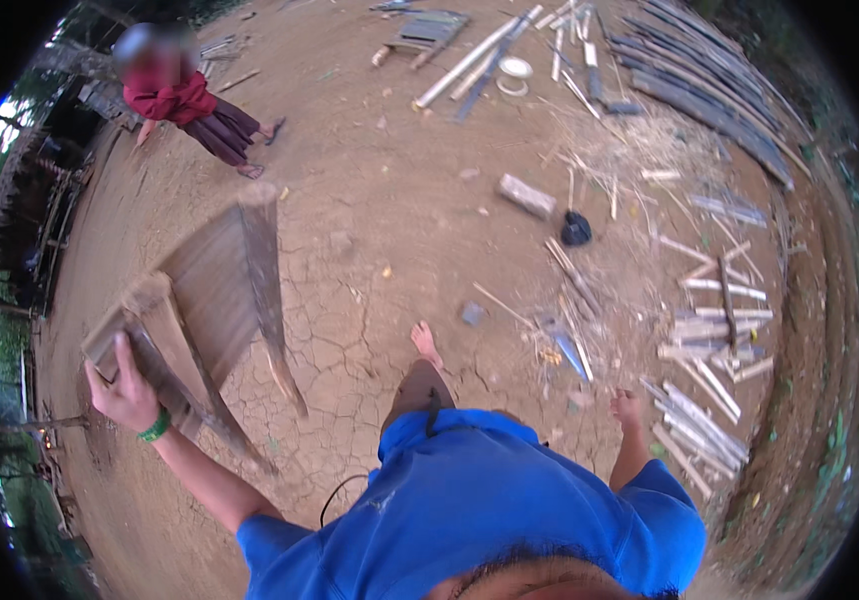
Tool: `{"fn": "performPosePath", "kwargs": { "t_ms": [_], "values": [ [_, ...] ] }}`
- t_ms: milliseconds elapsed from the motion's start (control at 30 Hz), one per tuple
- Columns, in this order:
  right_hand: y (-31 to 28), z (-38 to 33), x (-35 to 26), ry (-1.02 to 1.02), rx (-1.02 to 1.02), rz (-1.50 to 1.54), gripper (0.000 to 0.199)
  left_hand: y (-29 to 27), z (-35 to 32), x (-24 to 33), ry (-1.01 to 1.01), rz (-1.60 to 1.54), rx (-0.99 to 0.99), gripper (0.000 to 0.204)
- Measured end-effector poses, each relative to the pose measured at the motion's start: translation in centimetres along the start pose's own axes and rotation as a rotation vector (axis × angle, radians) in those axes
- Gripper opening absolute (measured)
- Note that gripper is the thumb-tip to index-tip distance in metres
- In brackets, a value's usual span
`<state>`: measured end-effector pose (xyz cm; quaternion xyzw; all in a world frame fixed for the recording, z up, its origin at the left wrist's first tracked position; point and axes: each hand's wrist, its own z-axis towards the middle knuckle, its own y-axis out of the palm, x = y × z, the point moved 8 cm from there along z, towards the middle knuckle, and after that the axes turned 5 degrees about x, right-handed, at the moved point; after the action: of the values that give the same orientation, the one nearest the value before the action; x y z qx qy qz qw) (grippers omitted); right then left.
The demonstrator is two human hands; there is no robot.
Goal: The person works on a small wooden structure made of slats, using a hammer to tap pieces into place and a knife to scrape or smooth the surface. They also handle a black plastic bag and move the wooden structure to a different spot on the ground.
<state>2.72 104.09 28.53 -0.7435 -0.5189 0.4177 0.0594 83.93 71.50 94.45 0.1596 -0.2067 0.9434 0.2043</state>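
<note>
My left hand (129, 396) grips the edge of a low wooden bench (211, 262) with a slatted top and stout wooden legs. The bench hangs tilted off the ground at my left, slightly smeared by motion. My fingers lie over its near end, and a green band circles that wrist. At my right side hangs my right hand (626, 405), its fingers loosely bent and apart, with nothing visible in it. Below and beyond that hand lie split wood strips (699, 430) on the ground.
A person in red (174, 95) stands at the far left. A wood block (527, 196) and a black bundle (576, 229) lie ahead. Long dark poles (709, 95) are stacked at the far right, and another low bench (427, 32) stands at the back. Dry cracked earth (349, 300) spreads ahead.
</note>
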Motion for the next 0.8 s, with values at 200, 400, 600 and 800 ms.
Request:
{"fn": "performPosePath", "kwargs": {
  "t_ms": [200, 400, 600, 800],
  "values": [
    [13.2, 1.1, -22.8, -0.050, -0.188, -0.197, 0.034, 6.9, 4.6, -10.1, -0.136, 0.119, -0.024, 0.031],
    [23.4, 0.6, -35.1, -0.046, -0.448, -0.389, 0.033, 11.1, 8.9, -16.2, -0.220, 0.167, 0.191, 0.029],
    [31.1, 10.7, -42.2, -0.191, -0.571, -0.791, 0.034, 22.4, 14.7, -20.0, -0.204, 0.217, 0.333, 0.029],
    [36.9, 20.1, -53.4, 0.071, -0.368, -0.581, 0.026, 38.3, 24.4, -24.0, -0.142, 0.283, 0.316, 0.032]
  ]
}}
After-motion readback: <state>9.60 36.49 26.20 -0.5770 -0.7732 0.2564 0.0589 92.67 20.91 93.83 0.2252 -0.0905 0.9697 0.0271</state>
